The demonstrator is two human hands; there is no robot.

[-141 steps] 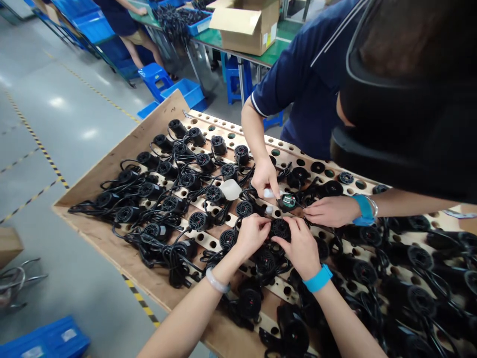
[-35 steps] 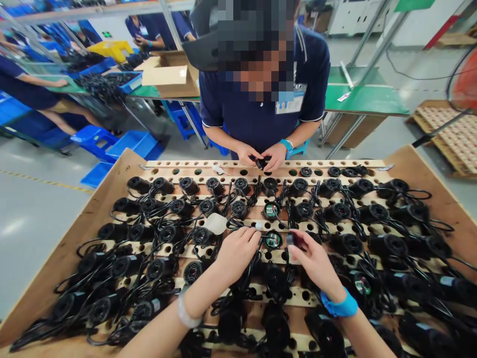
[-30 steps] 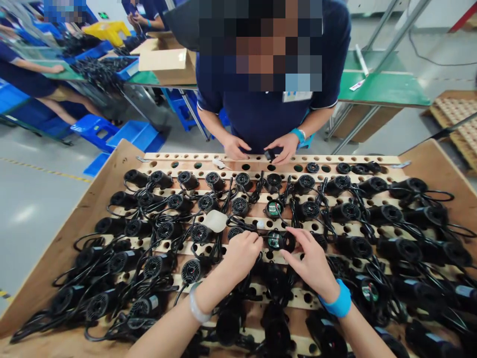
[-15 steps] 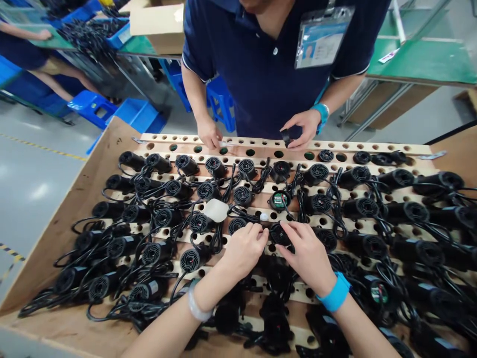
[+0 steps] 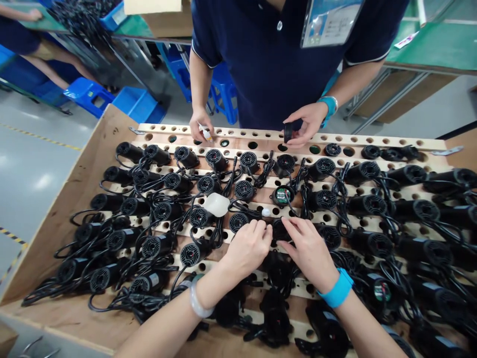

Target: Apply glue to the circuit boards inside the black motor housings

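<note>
My right hand [image 5: 308,251] has its thumb and fingers around the side of a black round housing [image 5: 280,229] in the middle of the wooden rack. My left hand [image 5: 250,246] is closed in a pinch at the housing's left side; what its fingertips hold is hidden. Just behind both hands lies a small white cap [image 5: 266,212]. Beyond it, an uncovered housing [image 5: 283,195] shows a green circuit board and red wire. A translucent white dish [image 5: 216,205] rests among the units on the left.
Rows of black corded units fill the wooden rack [image 5: 59,199]. Across it stands a co-worker, with a small white bottle [image 5: 204,133] in one hand and a black cap [image 5: 288,133] in the other. Blue stools and a blue bin [image 5: 136,103] are on the floor behind.
The co-worker's hand with the white bottle has lifted and moved left, tilting the bottle. My hands stay at the same housing, with slight finger shifts. The view has tilted down a little.
</note>
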